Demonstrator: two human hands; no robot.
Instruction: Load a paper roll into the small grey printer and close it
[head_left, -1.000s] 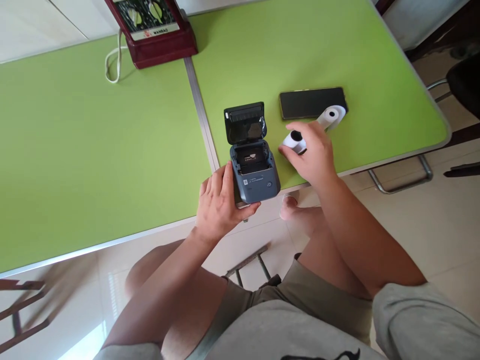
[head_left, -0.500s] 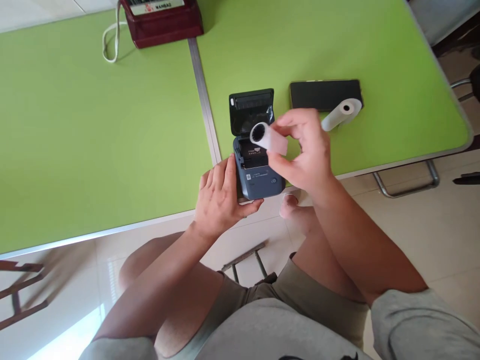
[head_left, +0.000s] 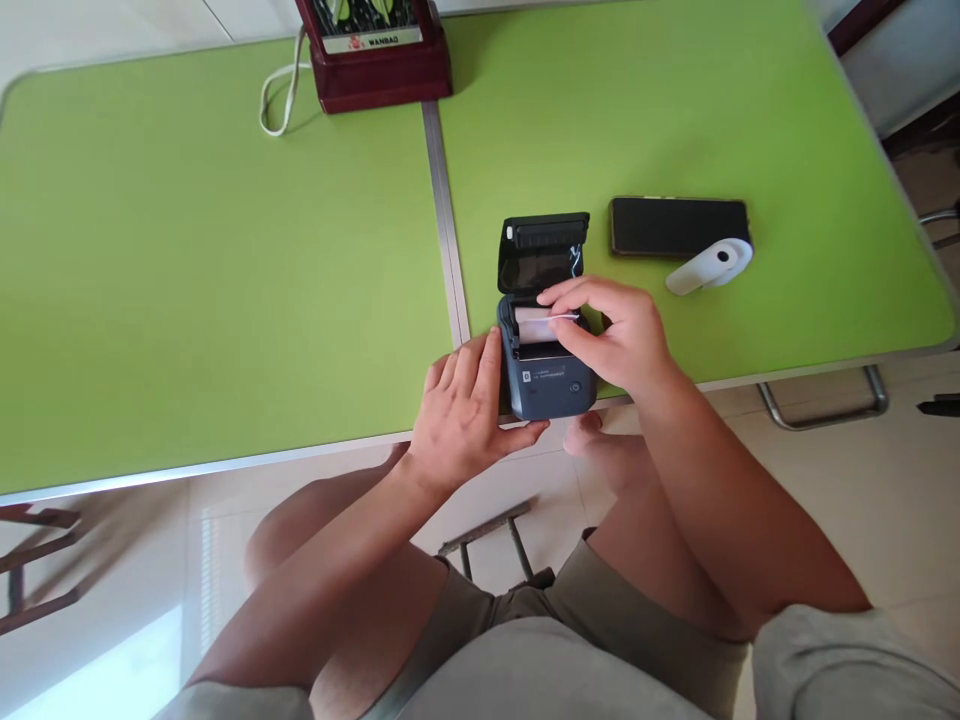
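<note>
Printer (head_left: 551,393), one, held by the left hand (head_left: 459,408), contains one paper roll (head_left: 531,329) the right hand (head_left: 626,335) pinches.

A white paper roll (head_left: 534,328) lies crosswise inside the open-lidded blue-grey printer (head_left: 551,397).

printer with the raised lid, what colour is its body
The printer's body is dark blue-grey, seen best in the head view.

The printer (head_left: 555,400) looked matt plastic, its lid (head_left: 538,262) glossy inside. The roll (head_left: 534,328) within was smooth paper, the phone (head_left: 667,225) glassy, the tabletop (head_left: 225,280) smooth, its strip (head_left: 444,210) metal, the shirt (head_left: 525,675) matt cloth.
</note>
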